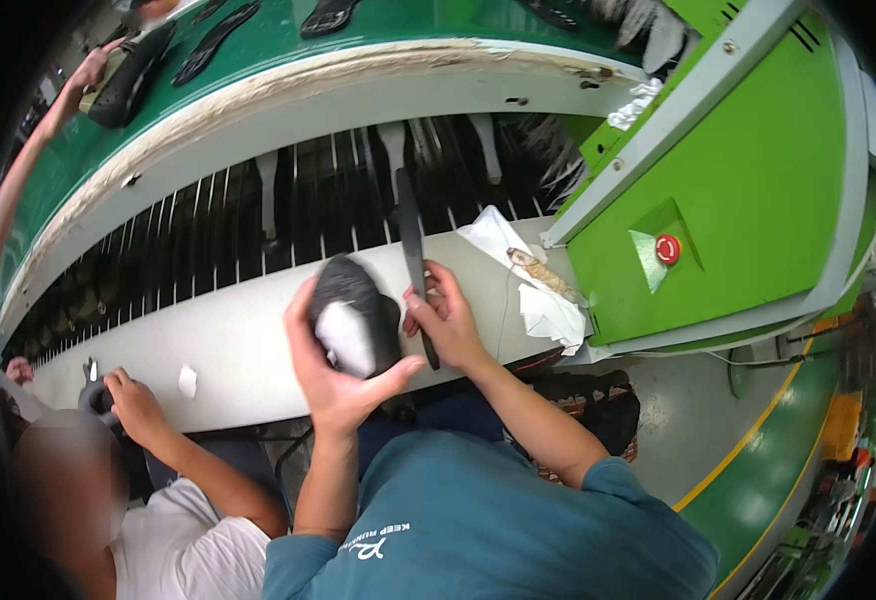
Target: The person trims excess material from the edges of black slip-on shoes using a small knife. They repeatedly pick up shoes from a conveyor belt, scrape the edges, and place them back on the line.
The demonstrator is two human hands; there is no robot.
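Nearest, a black shoe [376,300] with a white area facing the wearer is held above the pale worktop [233,370] by the left hand [338,395], whose grip is clamped around it. Just to its right, a long, thin dark strip [413,240] is pinched near-upright by the right hand [448,320], with its grip together on the strip. Farther right, a tan wrapped piece [546,274] and white paper [553,322] are seen beside a green machine [758,160]. Beyond, dark soles [216,42] are carried by a green surface [268,50].
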